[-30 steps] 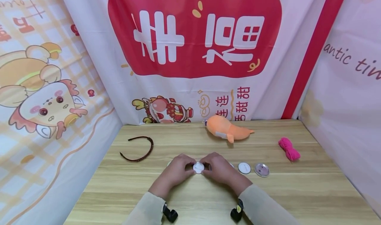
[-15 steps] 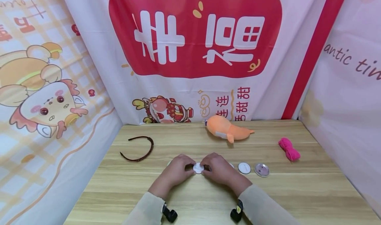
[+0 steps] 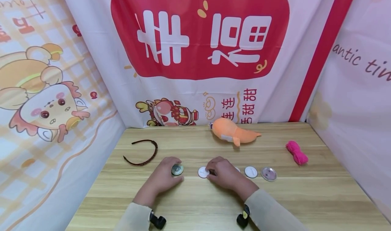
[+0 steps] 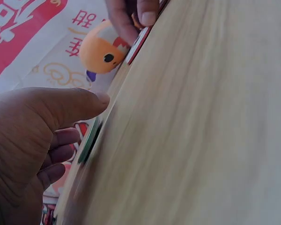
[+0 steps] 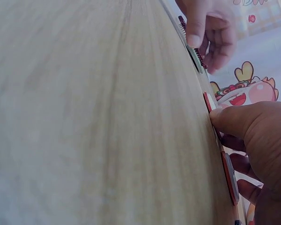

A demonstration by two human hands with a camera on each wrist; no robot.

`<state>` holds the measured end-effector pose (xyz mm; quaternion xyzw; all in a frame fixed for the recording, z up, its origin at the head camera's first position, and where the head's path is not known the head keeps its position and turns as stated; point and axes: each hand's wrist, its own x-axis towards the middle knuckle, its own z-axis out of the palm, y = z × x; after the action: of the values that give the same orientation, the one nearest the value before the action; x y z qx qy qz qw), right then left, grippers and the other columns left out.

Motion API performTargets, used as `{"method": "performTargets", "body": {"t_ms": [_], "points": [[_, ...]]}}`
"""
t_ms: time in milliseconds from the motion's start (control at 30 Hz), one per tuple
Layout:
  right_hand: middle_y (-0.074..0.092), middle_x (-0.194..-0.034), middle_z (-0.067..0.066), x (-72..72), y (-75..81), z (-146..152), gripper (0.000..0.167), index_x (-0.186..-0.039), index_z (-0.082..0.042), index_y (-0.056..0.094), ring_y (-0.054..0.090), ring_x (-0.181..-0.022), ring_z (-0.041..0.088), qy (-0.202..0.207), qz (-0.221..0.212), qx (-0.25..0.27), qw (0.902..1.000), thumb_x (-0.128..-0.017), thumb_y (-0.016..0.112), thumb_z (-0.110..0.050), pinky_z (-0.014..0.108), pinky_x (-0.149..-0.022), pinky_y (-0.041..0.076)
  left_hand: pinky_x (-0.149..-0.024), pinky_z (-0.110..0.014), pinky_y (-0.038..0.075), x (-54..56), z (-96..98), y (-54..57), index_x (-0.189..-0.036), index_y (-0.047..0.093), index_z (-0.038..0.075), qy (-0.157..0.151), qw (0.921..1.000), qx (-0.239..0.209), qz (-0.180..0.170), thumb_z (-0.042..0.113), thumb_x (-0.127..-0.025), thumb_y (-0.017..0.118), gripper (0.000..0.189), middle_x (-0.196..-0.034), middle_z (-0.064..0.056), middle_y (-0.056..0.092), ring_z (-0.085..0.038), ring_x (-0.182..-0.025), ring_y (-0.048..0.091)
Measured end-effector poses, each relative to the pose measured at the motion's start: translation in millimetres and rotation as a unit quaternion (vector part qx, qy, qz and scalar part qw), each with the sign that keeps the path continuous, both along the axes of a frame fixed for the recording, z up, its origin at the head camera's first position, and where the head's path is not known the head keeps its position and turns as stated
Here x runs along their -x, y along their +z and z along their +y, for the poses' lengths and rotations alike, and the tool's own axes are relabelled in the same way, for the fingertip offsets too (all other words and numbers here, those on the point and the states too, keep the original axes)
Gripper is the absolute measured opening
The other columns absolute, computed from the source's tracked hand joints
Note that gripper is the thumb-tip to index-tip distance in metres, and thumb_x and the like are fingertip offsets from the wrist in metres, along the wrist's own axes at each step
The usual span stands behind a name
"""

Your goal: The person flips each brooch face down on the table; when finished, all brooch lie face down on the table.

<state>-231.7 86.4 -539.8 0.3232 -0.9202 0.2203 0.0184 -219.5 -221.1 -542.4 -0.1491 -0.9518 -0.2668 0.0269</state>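
Observation:
My left hand (image 3: 166, 175) is spread around a green patterned disc (image 3: 177, 169) lying on the table, thumb apart from its near side and fingers at its far side. In the left wrist view the disc (image 4: 88, 143) shows thin and edge-on below the thumb. My right hand (image 3: 224, 172) pinches the right edge of a white round badge (image 3: 202, 172) lying flat in the middle. The right wrist view shows the thumb against this red-edged badge (image 5: 210, 103). Another red-edged disc (image 5: 230, 180) sits beneath the right fingers, mostly hidden by the hand in the head view.
Right of my right hand lie a white round badge (image 3: 250, 172) and a silver disc (image 3: 268, 174) with dark spots. An orange plush toy (image 3: 233, 132) lies at the back, pink yarn (image 3: 297, 153) at the right, a brown headband (image 3: 149, 153) at the left.
My left hand has let go of the white badge and moved left to the green disc, which was mostly hidden before. The right hand stays at the white badge.

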Motion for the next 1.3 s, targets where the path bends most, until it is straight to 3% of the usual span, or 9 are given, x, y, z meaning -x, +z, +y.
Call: {"method": "performTargets", "body": {"t_ms": [200,467,933,1300], "points": [[0.077,-0.126,-0.001,-0.5,0.7,0.3,0.023,-0.122,-0.019,0.081,0.065,-0.129,0.022,-0.005,-0.005,-0.002,1.0000,-0.101,0.081,-0.029,0.045,-0.111,0.057,-0.119,-0.048,0.050,-2.2,-14.2,-0.3,-0.124,0.074,0.018,0.005,0.9999,-0.010,0.003,0.028,-0.087,0.094,0.042,-0.136,-0.001,0.069,-0.024,-0.134,0.062],[0.078,-0.125,-0.001,-2.1,2.7,-0.6,0.023,-0.121,-0.017,0.081,0.066,-0.128,0.023,0.002,-0.001,-0.001,1.0000,-0.102,0.080,-0.029,0.046,-0.112,0.056,-0.114,-0.048,0.053,-2.3,-19.2,-0.8,-0.112,0.078,0.021,-0.009,0.9997,-0.023,0.001,0.022,-0.094,0.088,0.021,-0.130,0.002,0.073,-0.023,-0.128,0.065],[0.077,-0.125,-0.001,-1.7,1.5,-1.1,0.022,-0.120,-0.018,0.081,0.066,-0.128,0.023,-0.004,-0.005,-0.001,1.0000,-0.101,0.081,-0.028,0.046,-0.111,0.056,-0.113,-0.046,0.055,-0.8,-15.7,-4.5,-0.109,0.080,0.025,-0.012,0.9996,-0.026,0.006,0.025,-0.092,0.090,0.019,-0.126,0.005,0.075,-0.019,-0.125,0.067],[0.078,-0.123,-0.003,-1.6,0.6,-1.2,0.018,-0.117,-0.019,0.081,0.066,-0.127,0.022,0.002,0.006,0.001,1.0000,-0.101,0.081,-0.027,0.045,-0.111,0.056,-0.113,-0.047,0.055,-4.6,0.4,-5.8,-0.110,0.080,0.024,-0.052,0.9983,-0.023,0.012,0.027,-0.093,0.088,0.019,-0.124,0.005,0.076,-0.019,-0.124,0.068]]}}
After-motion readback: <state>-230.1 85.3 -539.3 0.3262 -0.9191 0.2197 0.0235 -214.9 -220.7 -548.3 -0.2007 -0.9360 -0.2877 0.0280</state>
